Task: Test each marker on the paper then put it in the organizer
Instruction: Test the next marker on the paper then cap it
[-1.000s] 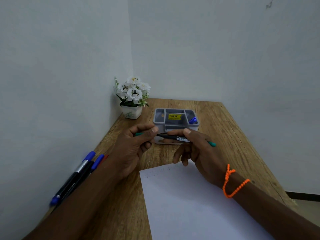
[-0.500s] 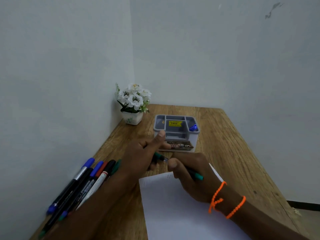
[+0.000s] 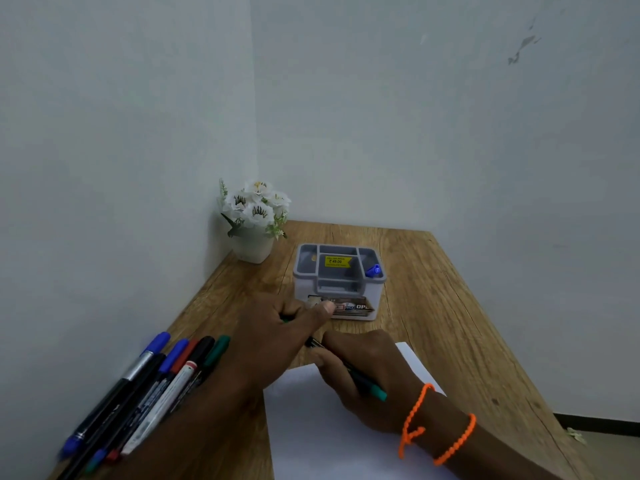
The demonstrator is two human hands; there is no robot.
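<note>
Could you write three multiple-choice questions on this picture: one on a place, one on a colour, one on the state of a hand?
1. Where does the blue cap show in the organizer?
A. right compartment
B. left compartment
C. middle compartment

2. What colour is the end of the marker in the right hand?
A. red
B. green
C. yellow

3. What is the right hand doing?
A. lying flat on the paper
B. resting on the flower pot
C. gripping the marker

Answers: 1 A, the cap stands at the organizer's right rim. 2 B, a green end sticks out behind the fingers. 3 C, the fingers curl round the barrel above the paper.
</note>
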